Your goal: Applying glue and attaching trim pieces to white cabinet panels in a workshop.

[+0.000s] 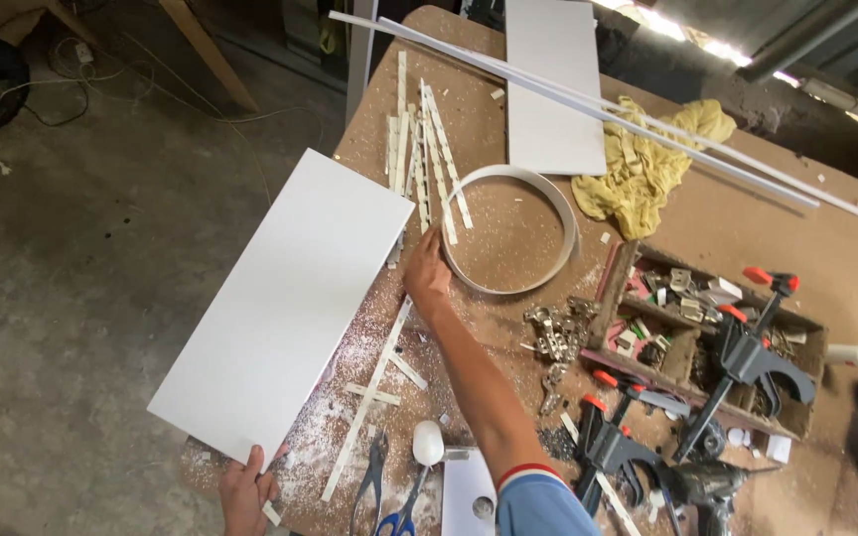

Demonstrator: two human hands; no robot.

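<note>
The large white panel lies slantwise across the left-centre of the frame, much of it overhanging the workbench edge above the concrete floor. The left hand, at the bottom of the frame, closes its fingers on the panel's lower corner. The right hand reaches to mid-frame with fingers loosely curled at the panel's upper right edge, touching or just beside the coil of white edge strip — whether it pinches anything I cannot tell.

The likeliest trouble, as I judge it, is the panel tipping: with so much of it off the bench, a loosened grip at the corner could let it slide or drop to the floor. Sawdust and strip offcuts scattered under and beside it could scratch the white face if it is dragged. The right forearm crosses loose trimmings and could sweep them about.

Around this, the bench is crowded. Pliers and scissors lie at bottom centre, just beside a small white knob-like thing. Bar clamps and a wooden tray of hinges fill the right. A yellow rag, a second white board and long thin white rods sit toward the top — the rods span the bench and would catch anything swung that way.
</note>
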